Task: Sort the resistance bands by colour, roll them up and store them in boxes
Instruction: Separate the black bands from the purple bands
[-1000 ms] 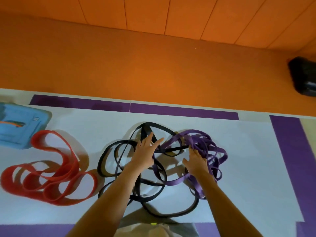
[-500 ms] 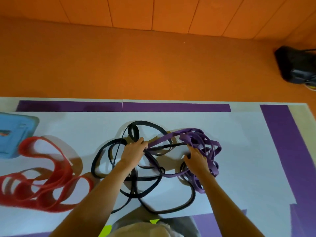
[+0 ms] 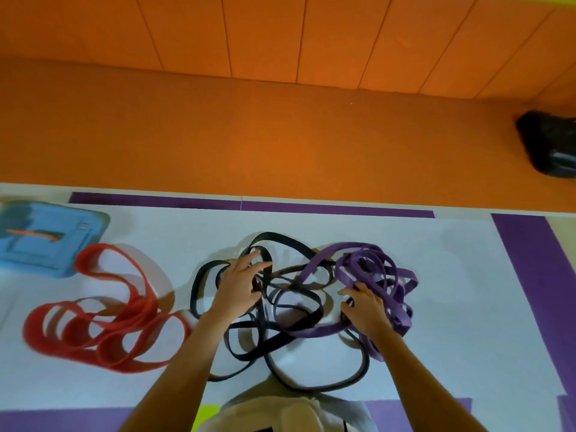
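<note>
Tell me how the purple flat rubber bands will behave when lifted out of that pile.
The purple flat rubber bands would likely hang floppy: they lie in loose, curling loops. They would probably drag the black rubber bands along, since strands of both cross. Likely light, being thin strips.

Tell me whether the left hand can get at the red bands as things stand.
Probably yes. The red bands lie by themselves left of the black bands, with only bare mat between them and the left hand, which rests on the black ones.
</note>
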A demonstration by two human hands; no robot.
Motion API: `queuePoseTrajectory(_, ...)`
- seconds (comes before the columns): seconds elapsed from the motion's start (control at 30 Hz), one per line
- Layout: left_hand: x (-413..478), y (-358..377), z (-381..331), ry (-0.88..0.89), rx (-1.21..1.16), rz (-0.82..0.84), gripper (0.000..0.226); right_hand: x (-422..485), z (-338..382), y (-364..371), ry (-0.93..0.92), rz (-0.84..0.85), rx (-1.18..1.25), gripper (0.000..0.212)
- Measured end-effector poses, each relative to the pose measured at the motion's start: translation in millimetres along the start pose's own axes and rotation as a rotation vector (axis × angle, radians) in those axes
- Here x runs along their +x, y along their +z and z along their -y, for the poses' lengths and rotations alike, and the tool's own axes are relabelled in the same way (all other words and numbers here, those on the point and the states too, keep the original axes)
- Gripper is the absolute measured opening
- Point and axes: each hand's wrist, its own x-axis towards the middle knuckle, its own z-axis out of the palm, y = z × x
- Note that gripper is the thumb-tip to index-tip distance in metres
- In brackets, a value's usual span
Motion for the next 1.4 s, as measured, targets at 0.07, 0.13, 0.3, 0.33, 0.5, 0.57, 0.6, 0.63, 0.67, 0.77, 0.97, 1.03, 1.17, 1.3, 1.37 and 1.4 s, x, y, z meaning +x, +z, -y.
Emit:
queuePoseTrajectory(0.07, -10.1, 6.5, 11.5, -0.241, 0.03, -0.108, 0.082, -3.6, 0.2, 1.5, -0.016, -0.028, 0.045, 0.033)
queuePoseTrajectory(0.13, -18.4, 13.9, 21.3, -0.419, -0.086, -0.112, 0.086, -6.1, 0.0, 2.0, -0.031, -0.054, 0.116, 0.03)
queuePoseTrajectory(0.3, -27.5, 19.6, 27.4, -0.486, -0.133, -0.158, 0.035, -9.0, 0.2, -1.8, -0.079, -0.131, 0.281, 0.027)
queuePoseTrajectory(0.33, -26.6, 16.4, 22.7, -0.485, -0.17, -0.223, 0.03, -10.2, 0.9, -2.8, -0.084, -0.19, 0.317, 0.026)
queuePoseTrajectory(0.5, -23.0, -2.6, -31.3, -0.275, -0.475, -0.405, 0.032, -14.3, 20.2, -8.9, -0.033, -0.265, 0.58, 0.022)
queuePoseTrajectory(0.57, -25.5, 0.3, -59.1, -0.135, -0.511, -0.296, 0.041, -15.4, 38.2, -13.0, 0.027, -0.071, 0.95, 0.016)
queuePoseTrajectory(0.6, -26.9, 4.3, -72.6, -0.053, -0.497, -0.207, 0.048, -15.8, 45.7, -14.5, 0.033, 0.031, 1.115, 0.025)
queuePoseTrajectory(0.63, -28.4, 9.0, -84.4, 0.035, -0.478, -0.11, 0.059, -15.8, 51.6, -16.2, 0.034, 0.095, 1.222, 0.032)
queuePoseTrajectory(0.67, -29.4, 14.1, -93.7, 0.117, -0.474, 0.001, 0.075, -15.9, 55.4, -18.1, 0.043, 0.117, 1.291, 0.034)
queuePoseTrajectory(0.77, -24.3, 24.4, -101.0, 0.229, -0.487, 0.375, 0.103, -16.2, 50.9, -23.0, 0.122, 0.036, 1.38, 0.035)
queuePoseTrajectory(0.97, 11.1, 25.7, -70.5, 0.062, -0.252, -0.048, 0.038, -31.4, 5.1, -25.6, 0.129, -0.256, 1.371, 0.018)
queuePoseTrajectory(1.03, 22.9, 30.0, -53.3, 0.026, 0.081, 0.095, 0.056, -36.1, -8.9, -28.7, 0.19, -0.375, 1.403, 0.015)
queuePoseTrajectory(1.17, 32.4, 41.0, -38.9, 0.069, 0.416, 0.119, 0.047, -45.6, -32.1, -33.8, 0.196, -0.467, 1.387, 0.012)
queuePoseTrajectory(1.3, 29.8, 30.5, -33.7, 0.044, 0.288, -0.092, 0.018, -52.8, -39.6, -36.9, 0.286, -0.549, 1.398, 0.025)
queuePoseTrajectory(1.37, 23.9, 20.7, -25.8, 0.042, 0.114, -0.237, 0.009, -53.9, -41.4, -34.7, 0.32, -0.566, 1.398, 0.031)
queuePoseTrajectory(1.4, 19.6, 14.9, -21.2, 0.026, 0.002, -0.304, 0.008, -53.5, -41.8, -32.5, 0.332, -0.566, 1.405, 0.032)
